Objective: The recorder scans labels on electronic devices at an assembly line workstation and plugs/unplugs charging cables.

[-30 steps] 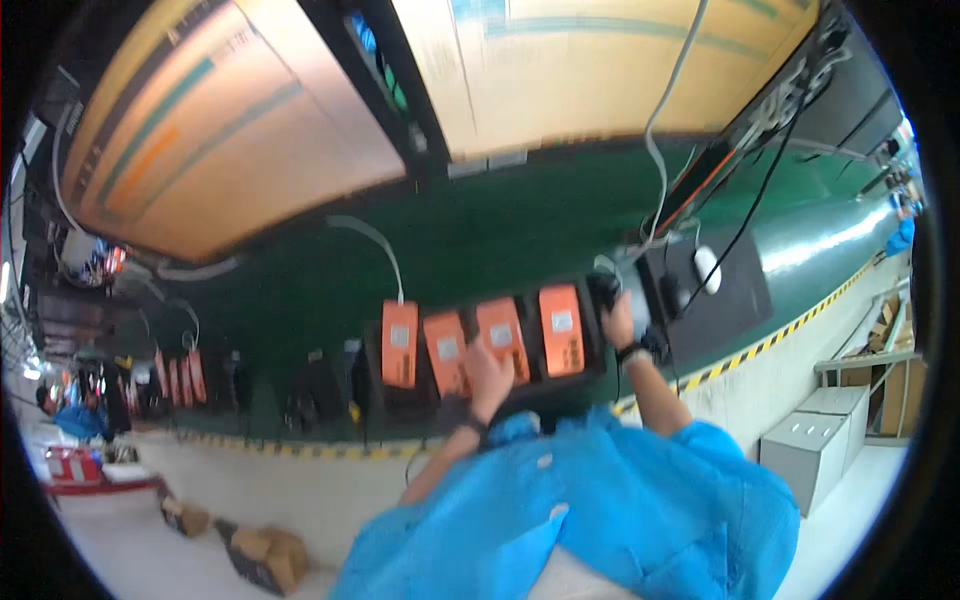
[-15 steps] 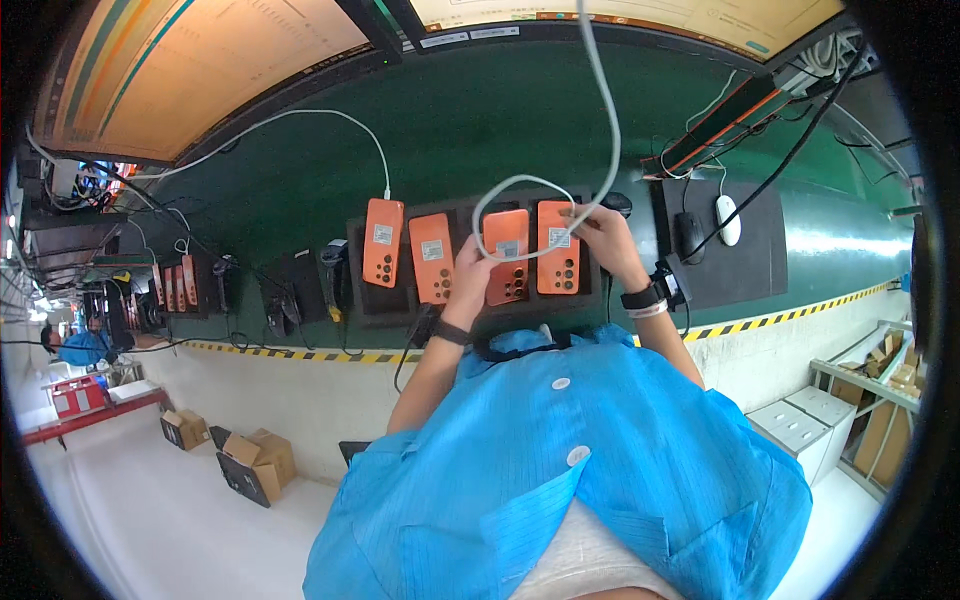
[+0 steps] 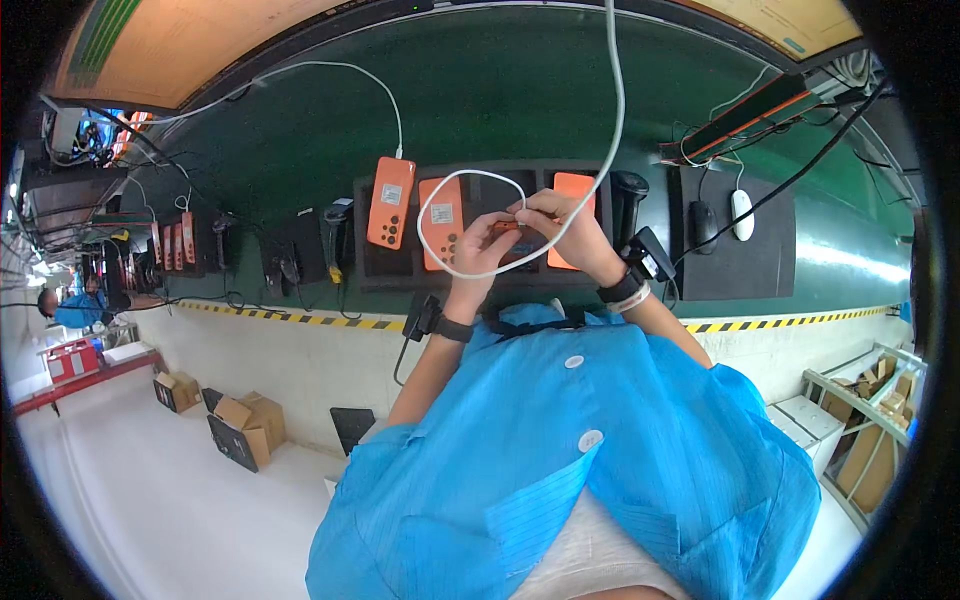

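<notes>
My left hand [image 3: 478,252] is closed around an orange phone [image 3: 507,226], lifted and tilted so that mostly its end shows. Against that end, my right hand [image 3: 562,228] pinches the plug of a white cable [image 3: 616,100]; the fingers hide whether the plug is inside the port. The cable loops around my left hand. Left of my hands, an orange phone [image 3: 385,226] lies camera side up with another white cable [image 3: 384,88] plugged in. Beside it lies a second phone [image 3: 440,213], partly behind the loop. Another phone [image 3: 573,184] lies partly under my right hand.
The phones lie on a black mat [image 3: 378,276] on a green bench [image 3: 470,110]. Right of it are a barcode scanner [image 3: 627,203], a black mouse [image 3: 704,226] and a white mouse [image 3: 742,215]. Monitors [image 3: 230,40] line the back. Cardboard boxes [image 3: 245,428] stand on the floor.
My left hand has raised the third phone off the mat and tilted it. My right hand has moved left from the rightmost phone, bringing the cable plug to the raised phone. The view has shifted slightly.
</notes>
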`<state>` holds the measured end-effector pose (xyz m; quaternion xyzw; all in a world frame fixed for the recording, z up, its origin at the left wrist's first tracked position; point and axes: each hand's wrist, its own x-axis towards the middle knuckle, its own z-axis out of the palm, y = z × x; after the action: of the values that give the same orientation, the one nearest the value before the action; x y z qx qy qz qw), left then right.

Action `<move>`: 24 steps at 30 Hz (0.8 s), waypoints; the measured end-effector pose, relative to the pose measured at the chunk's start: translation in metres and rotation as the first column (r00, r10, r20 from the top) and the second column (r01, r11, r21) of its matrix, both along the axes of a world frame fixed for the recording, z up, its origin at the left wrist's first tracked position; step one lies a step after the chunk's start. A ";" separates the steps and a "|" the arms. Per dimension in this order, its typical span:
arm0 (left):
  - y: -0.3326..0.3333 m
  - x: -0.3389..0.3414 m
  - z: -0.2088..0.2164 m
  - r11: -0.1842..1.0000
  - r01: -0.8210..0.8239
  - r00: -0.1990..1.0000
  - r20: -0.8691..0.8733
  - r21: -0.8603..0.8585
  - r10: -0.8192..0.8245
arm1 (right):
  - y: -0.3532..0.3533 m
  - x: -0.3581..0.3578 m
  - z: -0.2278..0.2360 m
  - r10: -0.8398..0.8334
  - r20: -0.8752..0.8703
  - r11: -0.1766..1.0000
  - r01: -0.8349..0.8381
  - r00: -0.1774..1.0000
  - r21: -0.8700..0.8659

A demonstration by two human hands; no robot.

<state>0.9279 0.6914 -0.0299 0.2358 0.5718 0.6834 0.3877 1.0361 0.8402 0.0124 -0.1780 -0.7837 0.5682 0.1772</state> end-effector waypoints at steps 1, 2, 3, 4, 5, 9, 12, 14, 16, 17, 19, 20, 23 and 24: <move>0.000 0.000 0.000 1.000 -0.005 1.000 -0.025 0.010 0.005 | -0.001 0.000 0.000 -0.012 -0.013 1.000 0.012 1.000 0.023; -0.001 -0.001 0.000 1.000 0.000 1.000 0.006 0.003 0.000 | -0.003 0.001 0.001 -0.011 0.032 1.000 0.012 0.999 -0.019; -0.002 -0.001 0.000 1.000 0.006 0.999 0.039 -0.005 -0.006 | -0.005 0.000 0.001 -0.020 0.010 1.000 0.019 1.000 0.008; -0.003 -0.002 0.000 1.000 0.016 0.997 0.071 0.006 -0.016 | -0.007 0.001 0.000 -0.026 -0.012 0.999 0.026 1.000 0.035; -0.004 -0.002 0.000 1.000 0.008 0.996 0.094 -0.018 -0.006 | -0.010 0.001 0.000 -0.033 -0.037 0.997 0.035 0.999 0.062; -0.008 -0.003 0.001 1.000 0.014 0.998 0.053 0.013 -0.015 | -0.021 -0.001 -0.004 -0.095 -0.032 0.976 0.099 0.995 0.193; -0.015 -0.005 -0.001 0.996 -0.074 0.996 0.044 0.042 0.072 | -0.021 -0.011 -0.011 -0.100 -0.054 0.973 0.109 0.994 0.202; -0.025 -0.017 -0.004 0.991 -0.134 0.989 -0.064 0.021 0.135 | -0.016 -0.019 -0.017 -0.015 0.019 0.999 0.016 1.000 -0.039; -0.039 -0.038 -0.013 0.971 -0.229 0.971 -0.094 -0.068 0.222 | -0.007 -0.029 -0.026 0.072 0.033 0.990 -0.067 0.997 -0.121; -0.047 -0.050 -0.019 0.957 -0.277 0.956 -0.130 -0.084 0.265 | 0.000 -0.034 -0.032 0.054 0.104 0.984 -0.035 0.993 -0.177; -0.059 -0.078 -0.034 0.912 -0.395 0.894 -0.274 -0.107 0.355 | 0.015 -0.045 -0.044 0.068 -0.007 0.977 -0.068 0.998 -0.200; -0.064 -0.094 -0.043 0.884 -0.436 0.864 -0.353 -0.171 0.358 | 0.022 -0.050 -0.051 0.012 0.009 0.993 -0.011 1.000 -0.116; -0.072 -0.132 -0.063 0.767 -0.552 0.586 -0.807 -0.326 0.078 | 0.042 -0.076 -0.067 -0.078 0.133 0.991 0.091 0.988 -0.097; -0.069 -0.141 -0.067 0.788 -0.560 0.472 -0.880 -0.256 0.049 | 0.049 -0.083 -0.069 -0.075 0.208 0.996 0.083 0.975 -0.029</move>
<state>0.7872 0.6220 -0.0966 0.3090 0.8783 0.3642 -0.0223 0.9531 0.8895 -0.0568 -0.2704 -0.7793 0.5537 0.1140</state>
